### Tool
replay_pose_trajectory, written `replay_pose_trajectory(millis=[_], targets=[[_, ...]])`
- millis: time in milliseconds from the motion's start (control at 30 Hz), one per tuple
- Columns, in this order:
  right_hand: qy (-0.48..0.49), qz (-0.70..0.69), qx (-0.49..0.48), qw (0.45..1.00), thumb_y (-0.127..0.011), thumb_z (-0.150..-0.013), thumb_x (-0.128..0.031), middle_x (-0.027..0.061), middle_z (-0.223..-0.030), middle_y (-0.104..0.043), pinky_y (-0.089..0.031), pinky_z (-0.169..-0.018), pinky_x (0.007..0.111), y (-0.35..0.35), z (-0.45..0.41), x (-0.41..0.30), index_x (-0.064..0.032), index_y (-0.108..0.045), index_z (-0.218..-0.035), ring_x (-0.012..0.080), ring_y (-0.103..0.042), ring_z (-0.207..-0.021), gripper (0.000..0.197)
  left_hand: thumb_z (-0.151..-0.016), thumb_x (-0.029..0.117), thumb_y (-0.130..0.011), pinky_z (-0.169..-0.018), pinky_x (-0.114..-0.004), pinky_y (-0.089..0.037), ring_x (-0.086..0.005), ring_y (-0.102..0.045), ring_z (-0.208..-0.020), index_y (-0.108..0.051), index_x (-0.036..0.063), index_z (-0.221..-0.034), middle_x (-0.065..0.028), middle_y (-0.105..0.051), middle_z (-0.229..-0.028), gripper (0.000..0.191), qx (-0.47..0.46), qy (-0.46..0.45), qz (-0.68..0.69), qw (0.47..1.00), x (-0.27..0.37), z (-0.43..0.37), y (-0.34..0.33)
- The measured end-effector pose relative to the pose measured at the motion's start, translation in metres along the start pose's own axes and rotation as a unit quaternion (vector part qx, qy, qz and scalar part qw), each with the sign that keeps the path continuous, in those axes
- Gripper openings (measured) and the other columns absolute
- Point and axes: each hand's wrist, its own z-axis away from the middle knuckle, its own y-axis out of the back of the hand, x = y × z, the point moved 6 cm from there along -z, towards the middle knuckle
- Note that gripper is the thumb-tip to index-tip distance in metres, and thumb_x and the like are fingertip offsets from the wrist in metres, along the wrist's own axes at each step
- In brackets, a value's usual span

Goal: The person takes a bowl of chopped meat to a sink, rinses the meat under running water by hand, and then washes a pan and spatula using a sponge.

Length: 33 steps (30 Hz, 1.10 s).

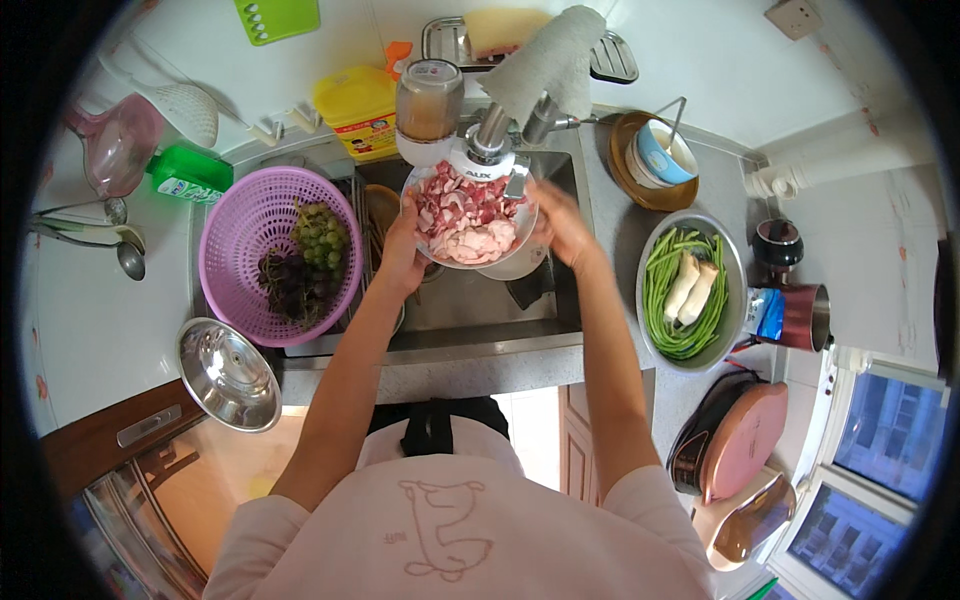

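A white plate [480, 262] heaped with cut raw meat [472, 214], red pieces and a pale fatty lump, is held above the sink [465, 311]. My left hand [403, 251] grips its left rim, thumb on top. Close against the right rim is my right hand [559, 225], blurred; its exact hold is hard to make out. Just past the plate stands the faucet with a white AUX water filter [480, 169], whose lower part overlaps the meat in view. Beneath the plate's lower right edge shows a translucent bowl [514, 266], and a dark cloth or pad [536, 285] lies in the sink.
A purple colander [217, 277] with grapes stands left, near a metal lid [229, 375]. Right of the sink are stacked bowls [664, 161] and a metal basin [694, 367] holding green beans and two pale mushrooms. A yellow container [356, 112] and gray cloth [551, 60] are behind.
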Motion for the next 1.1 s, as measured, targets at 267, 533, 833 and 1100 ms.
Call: replay_pose_trajectory(millis=[267, 533, 833, 1100], targets=[[0.222, -0.027, 0.139, 0.965, -0.055, -0.1, -0.03, 0.0143, -0.092, -0.063, -0.054, -0.051, 0.03, 0.087, -0.124, -0.073, 0.0013, -0.047, -0.132, 0.0194, -0.063, -0.061, 0.045, -0.103, 0.051, -0.037, -0.079, -0.028, -0.057, -0.013, -0.063, -0.106, -0.037, 0.0168, -0.147, -0.0016, -0.057, -0.128, 0.056, 0.062, -0.026, 0.046, 0.997, 0.0, 0.009, 0.006], [0.182, -0.012, 0.196, 0.963, -0.053, -0.101, -0.034, 0.0115, -0.083, -0.065, -0.052, -0.049, 0.029, 0.102, -0.148, -0.077, 0.0006, -0.059, -0.105, 0.0178, -0.063, -0.061, 0.036, -0.101, 0.053, -0.042, -0.071, -0.027, -0.058, -0.0112, -0.064, -0.097, -0.045, 0.0154, -0.139, 0.0002, -0.06, -0.115, 0.053, 0.1, -0.021, 0.039, 0.994, -0.008, 0.012, 0.023], [0.037, 0.024, 0.039, 0.998, -0.056, -0.096, -0.049, 0.0121, -0.111, -0.065, -0.055, -0.074, 0.038, 0.028, -0.063, 0.04, -0.0045, -0.054, -0.127, 0.0224, -0.065, -0.085, 0.055, -0.101, 0.053, -0.043, -0.078, -0.029, -0.054, -0.01, -0.06, -0.098, -0.047, 0.0149, -0.136, 0.002, -0.059, -0.108, 0.052, 0.113, 0.001, 0.042, 0.993, -0.033, 0.013, 0.038], [-0.074, -0.086, 0.025, 0.993, -0.049, -0.101, -0.043, 0.0103, -0.117, -0.063, -0.061, -0.07, 0.035, -0.03, 0.065, 0.105, -0.0099, -0.046, -0.139, 0.0217, -0.069, -0.093, 0.05, -0.102, 0.05, -0.042, -0.101, -0.035, -0.046, -0.0182, -0.054, -0.123, -0.038, 0.0083, -0.144, -0.0053, -0.052, -0.137, 0.06, 0.074, 0.011, 0.042, 0.996, -0.031, 0.057, 0.026]])
